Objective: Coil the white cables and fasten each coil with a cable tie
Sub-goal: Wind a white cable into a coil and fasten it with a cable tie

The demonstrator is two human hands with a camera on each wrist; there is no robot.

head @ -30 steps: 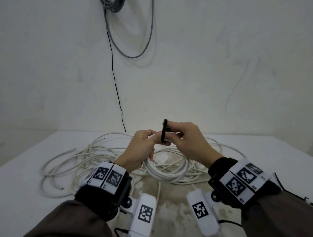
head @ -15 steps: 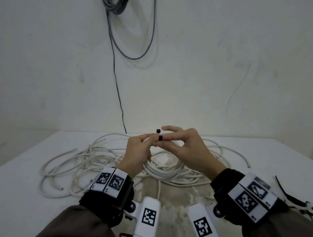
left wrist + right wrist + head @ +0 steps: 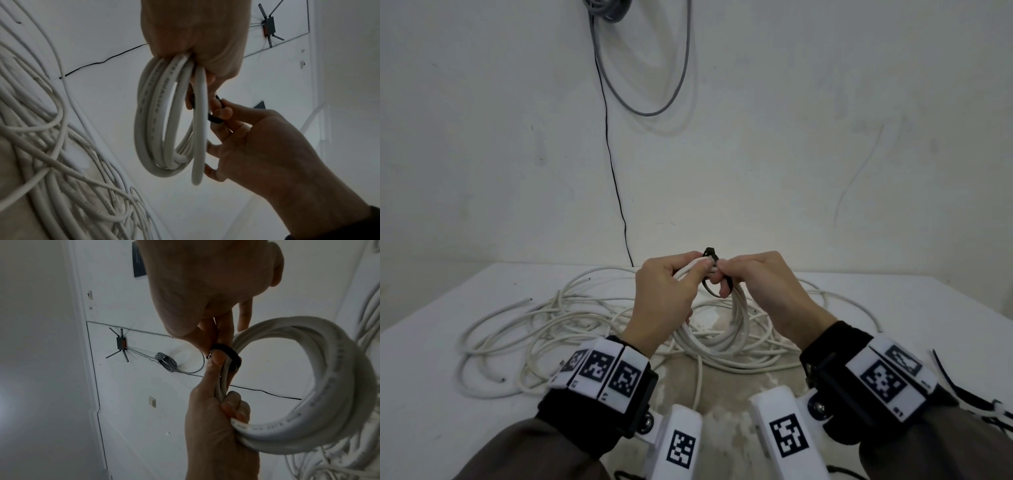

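while my left hand (image 3: 666, 298) grips the white coil (image 3: 726, 329) above the table (image 3: 431, 359) and my right hand (image 3: 760, 284) pinches the black cable tie (image 3: 710, 270) around it, a slipping pinch could let the loops spring loose.

Cable jacket print: the white coil (image 3: 320, 404) in my grip carries a line of dark printed characters along its sheath; too blurred to read.
Wrist band markers: black-and-white square code patterns on my left band (image 3: 599, 368) and right band (image 3: 883, 380); no letters or numbers legible.
Camera housing markers: the same kind of code squares on the two white housings (image 3: 681, 448); small marks beside them unreadable.
Readable text: none.
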